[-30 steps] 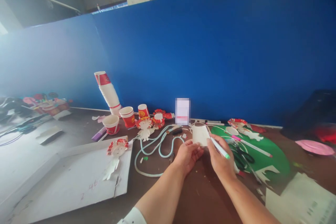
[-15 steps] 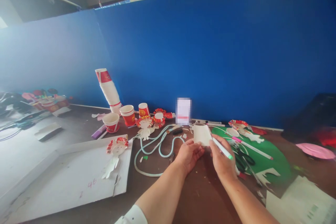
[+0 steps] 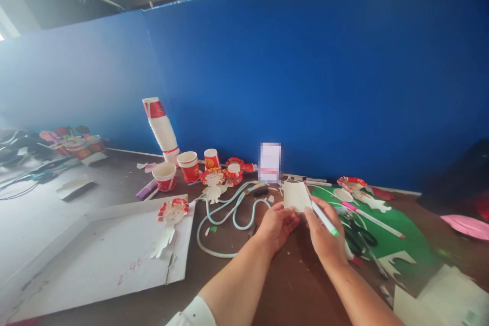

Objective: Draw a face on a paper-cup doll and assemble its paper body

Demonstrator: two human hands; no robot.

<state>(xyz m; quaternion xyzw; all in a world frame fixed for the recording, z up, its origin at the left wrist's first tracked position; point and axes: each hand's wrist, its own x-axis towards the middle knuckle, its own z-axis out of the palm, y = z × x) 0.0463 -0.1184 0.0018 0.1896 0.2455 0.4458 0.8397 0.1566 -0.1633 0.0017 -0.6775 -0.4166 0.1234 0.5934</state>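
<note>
My left hand pinches the lower left edge of a small off-white piece of paper, held up over the table. In my right hand is a white marker with a green end, slanting down to the right; the thumb of that hand also touches the paper's right edge. The marker's other end is by the paper, and I cannot tell whether it is capped. Right of my right hand lie black-handled scissors and a white marker with a pink cap on green paper.
Leftward lie a shallow white box lid bearing a cut-paper figure, a leaning cup stack and red-white paper cups. A pale blue cable loops mid-table. White paper is at front right, a blue partition behind.
The view has shifted slightly, so most things sit a little further right. Both hands keep their hold on the paper and the marker, with hardly any movement.
</note>
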